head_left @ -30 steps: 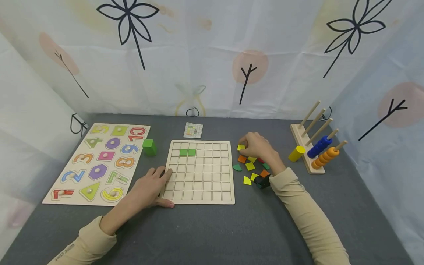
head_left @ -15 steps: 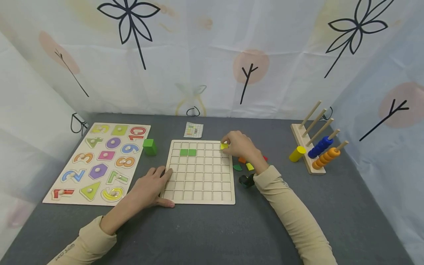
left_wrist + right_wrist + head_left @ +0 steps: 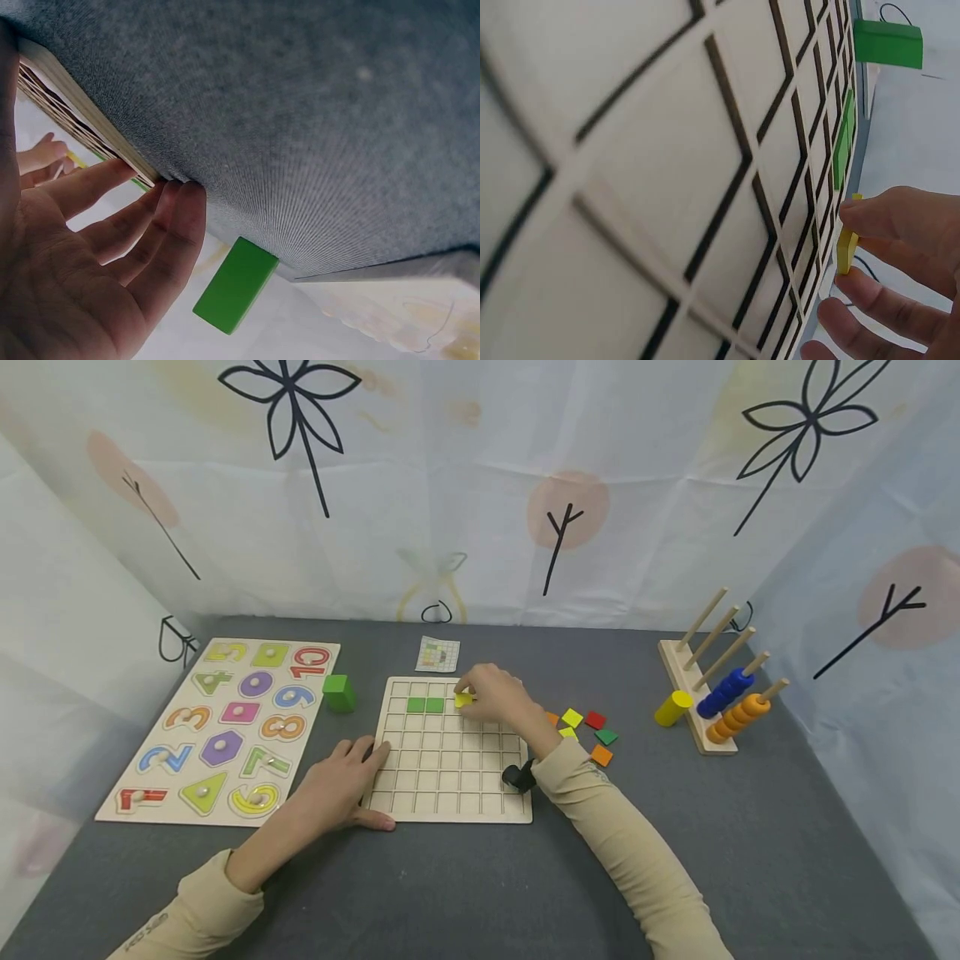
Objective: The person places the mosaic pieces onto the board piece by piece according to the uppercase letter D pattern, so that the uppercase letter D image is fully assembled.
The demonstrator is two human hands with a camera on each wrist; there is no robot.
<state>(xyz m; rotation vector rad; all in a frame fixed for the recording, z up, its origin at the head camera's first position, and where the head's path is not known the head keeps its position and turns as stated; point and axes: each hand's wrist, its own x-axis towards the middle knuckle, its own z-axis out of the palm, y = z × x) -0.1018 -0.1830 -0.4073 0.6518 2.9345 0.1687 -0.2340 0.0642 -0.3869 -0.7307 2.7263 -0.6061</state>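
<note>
A wooden grid board lies mid-table, with two green square tiles side by side in an upper row. My right hand pinches a yellow tile between thumb and fingers, over the board's upper part, just right of the green tiles. In the right wrist view the tile is tilted on edge; I cannot tell whether it touches the board. My left hand rests on the board's left edge, its fingers fairly straight, thumb by the lower left corner.
Loose yellow, red, green and orange tiles lie right of the board. Beyond them stand a yellow cylinder and a peg stand with blue and orange beads. A number puzzle, green block and patterned card surround the board.
My right hand has moved left from the loose tiles to the board's upper part, carrying the yellow tile. More of the tile pile is uncovered. The left hand has stayed in place.
</note>
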